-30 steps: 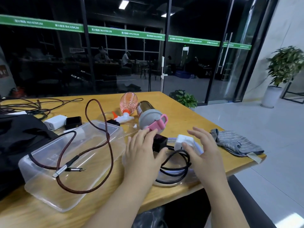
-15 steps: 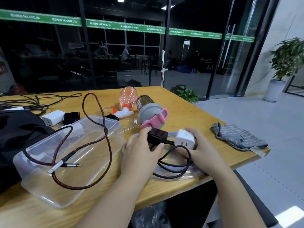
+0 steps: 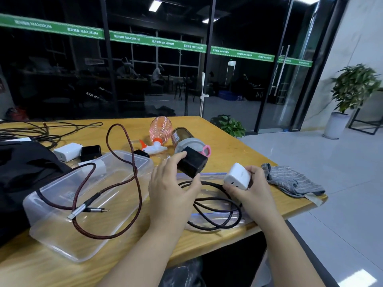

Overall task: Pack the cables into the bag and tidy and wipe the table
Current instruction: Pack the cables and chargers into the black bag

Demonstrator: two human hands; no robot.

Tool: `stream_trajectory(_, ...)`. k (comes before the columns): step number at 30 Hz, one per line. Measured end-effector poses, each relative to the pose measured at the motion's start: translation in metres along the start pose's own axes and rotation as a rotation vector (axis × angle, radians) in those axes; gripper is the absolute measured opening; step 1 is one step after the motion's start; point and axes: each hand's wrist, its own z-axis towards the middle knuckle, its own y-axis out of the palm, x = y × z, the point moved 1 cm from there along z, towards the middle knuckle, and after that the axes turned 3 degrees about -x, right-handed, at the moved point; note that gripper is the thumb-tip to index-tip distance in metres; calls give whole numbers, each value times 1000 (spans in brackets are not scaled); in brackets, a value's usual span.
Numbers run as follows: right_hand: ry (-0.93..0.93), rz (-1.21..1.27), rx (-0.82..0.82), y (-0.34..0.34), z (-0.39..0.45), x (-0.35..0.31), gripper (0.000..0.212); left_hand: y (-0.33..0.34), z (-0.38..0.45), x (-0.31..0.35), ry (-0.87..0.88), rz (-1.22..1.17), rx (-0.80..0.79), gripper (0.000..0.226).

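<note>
My left hand (image 3: 172,189) grips a black charger (image 3: 192,164), lifted above the table. My right hand (image 3: 251,188) holds a white charger (image 3: 237,179) with its two ports facing me. Under both hands a coiled black cable (image 3: 217,212) lies on a clear zip bag (image 3: 211,218). A red braided cable (image 3: 132,179) loops over an upturned clear plastic box (image 3: 53,222). The black bag (image 3: 22,168) sits at the far left. A grey cloth (image 3: 294,182) lies near the table's right corner.
A white charger (image 3: 67,151) and a black one (image 3: 90,152) lie beside the black bag. A pink spray bottle (image 3: 159,131) and a lidded cup (image 3: 186,141) lie on their sides behind my hands. More cables (image 3: 41,131) trail at the back left. The table edge (image 3: 290,214) runs close on the right.
Both hands closed on the chargers and raised them off the zip bag, drawing them apart. The black cable stays coiled on the bag.
</note>
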Motion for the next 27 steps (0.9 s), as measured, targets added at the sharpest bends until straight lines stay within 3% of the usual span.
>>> stream_trajectory(8, -15, 1, 42, -7, 1, -19, 59, -9, -7, 10, 55, -160, 92, 51)
stream_trajectory(18, -130, -7, 0, -14, -9, -55, 57, -25, -18, 33, 301, -51, 196, 46)
stream_trajectory(27, -246, 77, -71, -1, -38, -104, 56, -73, -30, 47, 65, -208, 242, 44)
